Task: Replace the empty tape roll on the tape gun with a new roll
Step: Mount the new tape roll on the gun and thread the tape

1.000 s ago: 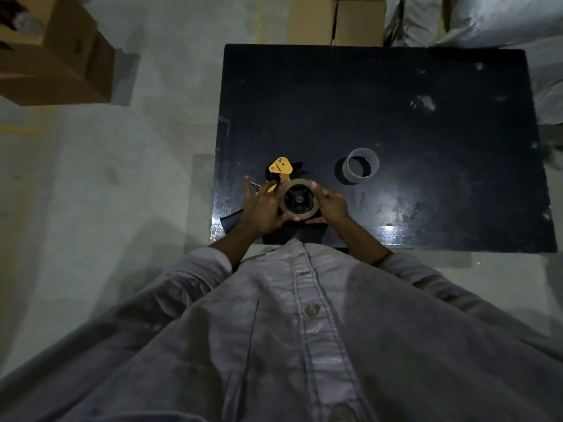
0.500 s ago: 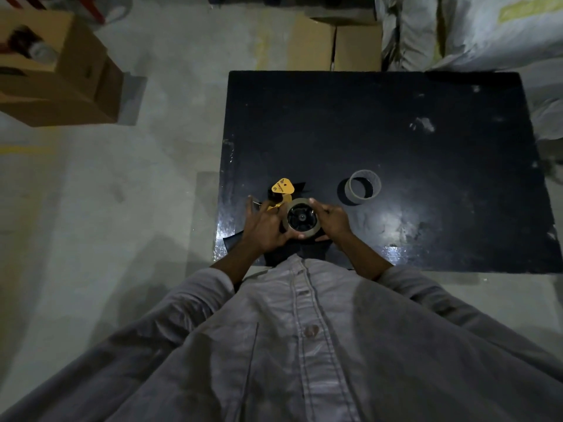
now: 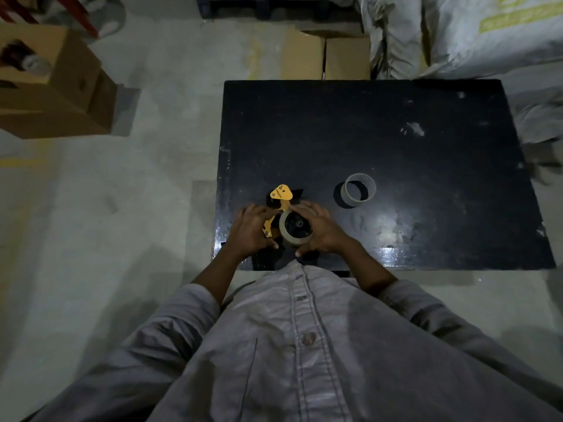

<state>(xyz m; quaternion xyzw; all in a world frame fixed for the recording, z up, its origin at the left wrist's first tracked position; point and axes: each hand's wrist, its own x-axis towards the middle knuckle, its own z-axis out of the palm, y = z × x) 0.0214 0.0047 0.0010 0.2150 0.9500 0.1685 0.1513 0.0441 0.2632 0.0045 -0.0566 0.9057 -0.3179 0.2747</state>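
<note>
A yellow and black tape gun (image 3: 281,194) lies near the front left corner of the black table (image 3: 396,141). A tape roll (image 3: 294,236) sits on its black hub. My left hand (image 3: 251,231) grips the gun's yellow frame and handle side. My right hand (image 3: 320,228) wraps around the roll, fingers over its top and thumb beneath. The gun's handle is hidden under my hands. An empty cardboard core (image 3: 359,193) stands apart on the table, to the right of the gun.
Open cardboard boxes (image 3: 58,95) stand on the concrete floor to the left. Two more boxes (image 3: 326,56) and large white sacks (image 3: 457,35) crowd the table's far side and right. The table's front edge is against my shirt.
My right hand has shifted from the roll's right side to curl over its top. The camera view has moved, so the table sits lower in the frame.
</note>
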